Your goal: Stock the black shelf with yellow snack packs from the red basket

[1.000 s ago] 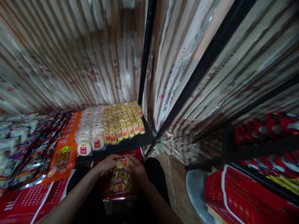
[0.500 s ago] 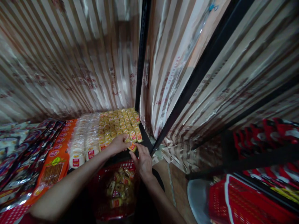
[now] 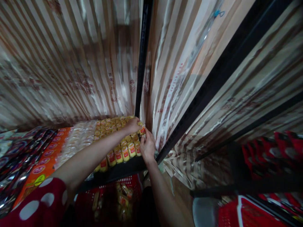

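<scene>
Rows of small yellow snack packets with red labels stand on a dark shelf. Over the back right corner of these rows, my left hand has its fingers closed on one yellow snack packet. The fingertips of my right hand pinch the same packet from its right side. Below the shelf edge, a red basket holds more yellow packets, partly in shadow.
Left of the yellow rows lie clear-wrapped white packets, orange packs and dark shiny packs. A black post and a slanted black bar frame the corner before striped plastic sheeting. Red packs sit at right.
Both hands have moved from the shelf's front edge up to the back right of the yellow rows, with a packet between them. The camera view has shifted slightly.
</scene>
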Demonstrator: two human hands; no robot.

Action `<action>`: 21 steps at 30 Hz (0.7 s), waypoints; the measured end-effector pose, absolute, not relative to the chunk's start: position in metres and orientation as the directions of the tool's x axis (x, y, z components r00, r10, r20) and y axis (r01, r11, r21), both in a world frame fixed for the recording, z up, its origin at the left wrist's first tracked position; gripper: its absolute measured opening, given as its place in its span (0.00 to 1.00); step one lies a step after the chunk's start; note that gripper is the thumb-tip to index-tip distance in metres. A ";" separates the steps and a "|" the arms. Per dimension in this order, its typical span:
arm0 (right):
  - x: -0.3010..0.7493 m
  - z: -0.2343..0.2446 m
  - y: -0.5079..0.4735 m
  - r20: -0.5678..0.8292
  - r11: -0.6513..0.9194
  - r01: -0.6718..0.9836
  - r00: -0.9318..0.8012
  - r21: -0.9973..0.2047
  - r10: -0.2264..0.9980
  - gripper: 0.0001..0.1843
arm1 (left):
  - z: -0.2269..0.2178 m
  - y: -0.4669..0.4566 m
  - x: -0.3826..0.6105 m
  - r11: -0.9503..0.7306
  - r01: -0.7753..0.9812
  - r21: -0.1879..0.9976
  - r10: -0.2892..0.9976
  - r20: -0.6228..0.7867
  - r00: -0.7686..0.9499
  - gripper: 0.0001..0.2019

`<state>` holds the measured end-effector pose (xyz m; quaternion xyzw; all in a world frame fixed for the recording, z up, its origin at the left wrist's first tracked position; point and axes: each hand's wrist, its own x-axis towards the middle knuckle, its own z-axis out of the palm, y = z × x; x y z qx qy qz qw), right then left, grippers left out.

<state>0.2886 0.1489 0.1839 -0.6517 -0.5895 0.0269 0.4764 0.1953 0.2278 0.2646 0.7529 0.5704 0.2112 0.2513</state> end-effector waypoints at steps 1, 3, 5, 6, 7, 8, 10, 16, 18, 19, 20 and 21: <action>0.289 0.182 0.155 0.512 0.139 0.725 0.324 -0.675 0.796 0.24 | 0.262 0.233 0.199 -0.233 0.772 0.591 0.964 0.036 0.264 0.20; 0.290 0.178 0.166 0.471 0.116 0.686 0.357 -0.719 0.807 0.25 | 0.255 0.243 0.203 -0.265 0.798 0.541 0.957 0.048 0.285 0.17; 0.290 0.175 0.173 0.417 0.085 0.653 0.374 -0.753 0.829 0.24 | 0.247 0.250 0.206 -0.283 0.810 0.513 0.953 0.052 0.300 0.15; 0.290 0.174 0.176 0.388 0.068 0.640 0.375 -0.766 0.842 0.24 | 0.243 0.254 0.207 -0.286 0.815 0.504 0.952 0.051 0.303 0.14; 0.290 0.173 0.178 0.358 0.050 0.630 0.374 -0.775 0.856 0.24 | 0.238 0.256 0.208 -0.288 0.819 0.496 0.951 0.049 0.305 0.14; 0.291 0.172 0.180 0.329 0.029 0.622 0.374 -0.782 0.867 0.23 | 0.234 0.258 0.208 -0.291 0.825 0.484 0.950 0.048 0.308 0.14; 0.291 0.171 0.182 0.275 -0.013 0.615 0.372 -0.788 0.887 0.23 | 0.226 0.261 0.207 -0.298 0.839 0.455 0.949 0.044 0.313 0.14; 0.293 0.165 0.184 0.084 -0.135 0.602 0.320 -0.787 0.944 0.23 | 0.209 0.262 0.206 -0.342 0.870 0.355 0.938 0.074 0.339 0.10; 0.293 0.163 0.186 0.049 -0.148 0.603 0.297 -0.784 0.954 0.24 | 0.206 0.263 0.206 -0.353 0.877 0.328 0.935 0.095 0.341 0.10; 0.294 0.163 0.186 0.036 -0.151 0.606 0.285 -0.781 0.958 0.25 | 0.205 0.263 0.206 -0.363 0.879 0.311 0.932 0.107 0.347 0.09; 0.294 0.162 0.187 0.025 -0.153 0.608 0.274 -0.779 0.961 0.26 | 0.204 0.264 0.207 -0.376 0.880 0.291 0.927 0.116 0.357 0.09; 0.295 0.161 0.188 0.017 -0.155 0.610 0.266 -0.777 0.964 0.27 | 0.203 0.264 0.207 -0.387 0.882 0.270 0.922 0.124 0.367 0.10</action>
